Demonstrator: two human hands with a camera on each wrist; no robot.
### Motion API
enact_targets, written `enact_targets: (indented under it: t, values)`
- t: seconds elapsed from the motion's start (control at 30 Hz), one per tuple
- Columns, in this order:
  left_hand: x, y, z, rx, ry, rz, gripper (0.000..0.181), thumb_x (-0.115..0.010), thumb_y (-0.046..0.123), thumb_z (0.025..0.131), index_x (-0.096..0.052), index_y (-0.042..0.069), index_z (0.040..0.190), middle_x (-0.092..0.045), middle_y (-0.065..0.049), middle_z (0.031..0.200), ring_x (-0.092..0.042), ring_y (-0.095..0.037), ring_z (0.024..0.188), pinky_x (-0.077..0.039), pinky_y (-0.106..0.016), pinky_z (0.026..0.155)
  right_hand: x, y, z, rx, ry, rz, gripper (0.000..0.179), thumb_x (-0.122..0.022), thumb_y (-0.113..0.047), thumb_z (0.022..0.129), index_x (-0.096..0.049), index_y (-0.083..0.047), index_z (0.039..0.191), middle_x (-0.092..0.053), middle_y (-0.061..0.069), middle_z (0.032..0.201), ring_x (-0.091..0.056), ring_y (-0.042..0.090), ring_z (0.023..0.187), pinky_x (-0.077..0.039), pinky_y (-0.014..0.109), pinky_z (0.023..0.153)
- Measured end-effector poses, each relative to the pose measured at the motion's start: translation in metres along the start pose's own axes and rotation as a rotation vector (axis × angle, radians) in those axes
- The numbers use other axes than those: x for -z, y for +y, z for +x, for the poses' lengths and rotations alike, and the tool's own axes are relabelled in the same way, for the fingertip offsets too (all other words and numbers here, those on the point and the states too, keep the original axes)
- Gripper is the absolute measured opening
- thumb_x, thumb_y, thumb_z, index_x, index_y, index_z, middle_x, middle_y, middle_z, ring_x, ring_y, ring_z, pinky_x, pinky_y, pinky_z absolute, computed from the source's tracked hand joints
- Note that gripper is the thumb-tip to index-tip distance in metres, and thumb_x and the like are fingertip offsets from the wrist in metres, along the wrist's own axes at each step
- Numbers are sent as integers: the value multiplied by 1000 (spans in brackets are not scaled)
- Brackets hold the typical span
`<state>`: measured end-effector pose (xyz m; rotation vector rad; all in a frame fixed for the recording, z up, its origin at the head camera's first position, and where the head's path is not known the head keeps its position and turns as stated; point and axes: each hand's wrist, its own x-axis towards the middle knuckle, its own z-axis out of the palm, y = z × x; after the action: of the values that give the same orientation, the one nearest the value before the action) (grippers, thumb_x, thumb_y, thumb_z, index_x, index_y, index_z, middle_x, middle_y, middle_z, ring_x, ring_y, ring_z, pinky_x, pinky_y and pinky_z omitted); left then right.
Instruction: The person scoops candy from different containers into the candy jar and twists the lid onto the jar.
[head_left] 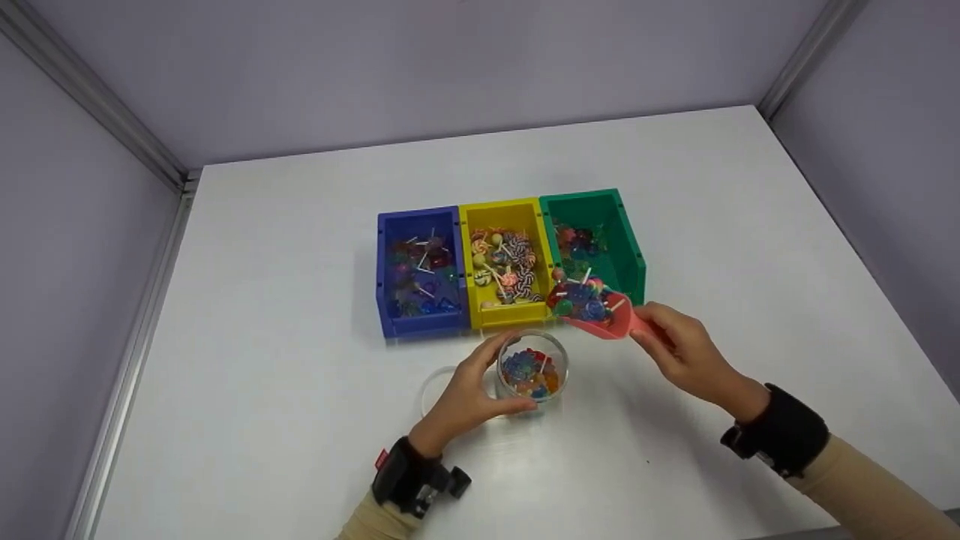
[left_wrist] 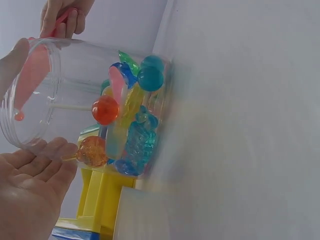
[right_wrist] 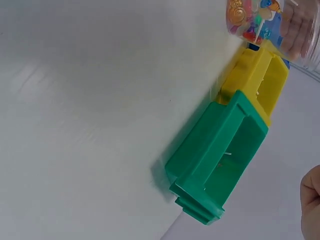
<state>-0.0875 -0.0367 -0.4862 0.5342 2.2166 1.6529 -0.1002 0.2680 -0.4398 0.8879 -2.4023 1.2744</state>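
Note:
My left hand (head_left: 465, 390) grips a clear jar (left_wrist: 77, 75) near its mouth, with fingers on one side and the thumb on the other. The jar stands upright on the table, its lower part holding colourful lollipops and translucent candy pieces (head_left: 529, 371). In my right hand (head_left: 686, 352) is the handle of a pink scoop (head_left: 619, 324), heaped with lollipops and bright candies (head_left: 581, 301). The head view has the scoop up and to the right of the jar's mouth, overlapping the front of the bins. Only part of the right hand (right_wrist: 311, 192) shows in the right wrist view.
Three joined bins stand beyond the jar: blue (head_left: 424, 325), yellow (head_left: 504, 315) and green (head_left: 631, 251), each with candies or lollipops inside. A round clear lid (head_left: 429, 384) lies on the table, partly behind the left hand. Pale walls (head_left: 480, 67) enclose the back and sides.

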Motion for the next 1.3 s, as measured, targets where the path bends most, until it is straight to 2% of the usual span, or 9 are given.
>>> enact_targets:
  t: [0.3,0.57,0.83,1.0,1.3]
  values:
    - [0,-3,0,12,1,15,91,-81,36,76,-34,12,150,-41,-5,154,-40,-25,143,-36,-49,118,-1,-12,-6,14,-137,30,34,-65,11,82,-58,4,115,-62,8,87,-47,5,70,-44,13,58]
    - [-1,-1,-1,8,1,24,91,-80,40,75,-34,16,150,-40,-4,154,-38,-24,144,-35,-48,118,-3,-12,-10,75,-164,73,24,-65,-2,88,-60,0,111,-57,3,80,-46,6,68,-38,13,53]
    - [-1,-4,1,-42,3,11,89,-81,37,75,-35,17,149,-41,-2,154,-39,-23,143,-35,-47,118,0,-15,-9,44,-289,36,28,-67,1,85,-62,-5,112,-59,-1,81,-48,3,70,-43,12,56]
    - [1,-4,3,-46,11,-3,86,-81,35,76,-36,19,148,-43,-3,152,-39,-23,143,-35,-49,118,0,-14,-7,11,-342,-9,25,-67,-1,86,-62,-7,110,-60,-1,80,-48,2,70,-43,13,57]
    - [4,-4,11,-6,33,12,92,-82,38,74,-34,15,150,-41,-6,154,-37,-25,145,-33,-51,119,3,-9,2,-22,-379,-6,23,-65,0,88,-62,-7,110,-62,1,80,-48,1,69,-44,14,56]
